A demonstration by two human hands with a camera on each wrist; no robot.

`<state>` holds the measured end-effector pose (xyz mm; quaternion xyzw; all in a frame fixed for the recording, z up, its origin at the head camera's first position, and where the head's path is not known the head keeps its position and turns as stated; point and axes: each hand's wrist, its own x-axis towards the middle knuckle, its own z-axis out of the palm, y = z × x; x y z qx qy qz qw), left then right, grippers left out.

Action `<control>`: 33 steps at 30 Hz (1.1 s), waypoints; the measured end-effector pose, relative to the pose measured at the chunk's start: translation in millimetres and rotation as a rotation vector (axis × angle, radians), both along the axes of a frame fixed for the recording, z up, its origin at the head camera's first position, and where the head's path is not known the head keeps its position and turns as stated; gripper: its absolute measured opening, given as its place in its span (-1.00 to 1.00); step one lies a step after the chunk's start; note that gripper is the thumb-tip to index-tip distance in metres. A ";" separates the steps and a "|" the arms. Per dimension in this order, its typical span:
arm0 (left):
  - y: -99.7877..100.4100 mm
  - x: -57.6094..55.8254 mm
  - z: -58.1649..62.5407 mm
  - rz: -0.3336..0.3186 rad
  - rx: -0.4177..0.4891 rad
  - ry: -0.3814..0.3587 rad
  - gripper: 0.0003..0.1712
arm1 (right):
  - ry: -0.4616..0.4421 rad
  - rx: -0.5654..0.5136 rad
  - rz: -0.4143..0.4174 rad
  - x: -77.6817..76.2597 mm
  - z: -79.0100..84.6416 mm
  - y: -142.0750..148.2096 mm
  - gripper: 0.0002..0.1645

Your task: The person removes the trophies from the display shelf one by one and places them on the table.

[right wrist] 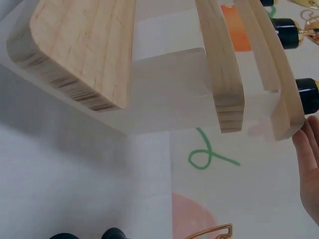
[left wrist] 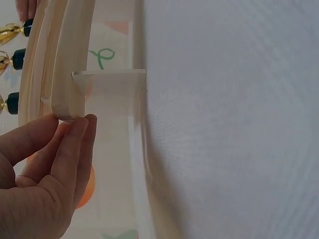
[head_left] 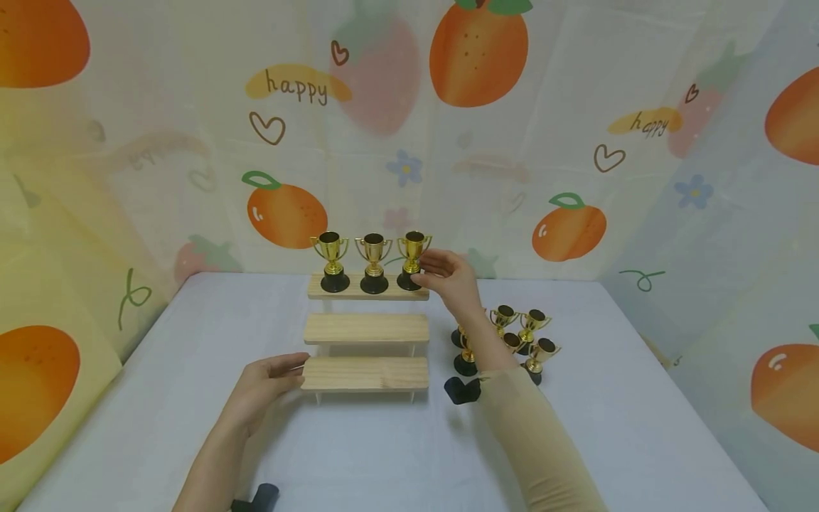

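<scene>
A three-tier wooden display stand (head_left: 366,375) is in the middle of the table. Three small gold trophy cups with black bases line its top tier: a left one (head_left: 333,263), a middle one (head_left: 374,264) and a right one (head_left: 412,257). My left hand (head_left: 261,387) pinches the left end of the lowest board (left wrist: 70,99) between thumb and fingers. At the right end of the top board, my right hand (head_left: 451,281) has its fingers extended beside the right trophy. Its fingertips (right wrist: 300,142) are by the board's end, just beside the trophy's black base (right wrist: 308,97).
Several more gold trophies (head_left: 536,355) stand in a group right of the stand, partly hidden by my right forearm. A white cloth covers the table (head_left: 358,455). Behind it hangs a fruit-printed curtain (head_left: 397,192). Black wrist devices (head_left: 462,390) show near both forearms.
</scene>
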<state>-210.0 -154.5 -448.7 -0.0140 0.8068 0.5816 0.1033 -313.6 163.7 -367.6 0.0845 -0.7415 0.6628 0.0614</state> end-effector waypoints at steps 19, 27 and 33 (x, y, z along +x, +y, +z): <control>-1.0 -0.1 -0.1 -0.012 0.015 0.010 -0.45 | 0.018 0.086 -0.044 -5.6 -0.5 -10.2 -0.44; -0.9 -0.6 -1.3 -0.007 0.005 0.007 -0.45 | 0.028 0.112 -0.043 -5.5 -1.4 -11.2 -0.47; -0.6 -1.5 -1.2 -0.004 0.012 0.003 -0.45 | 0.032 0.117 -0.047 -6.4 -2.5 -11.1 -0.49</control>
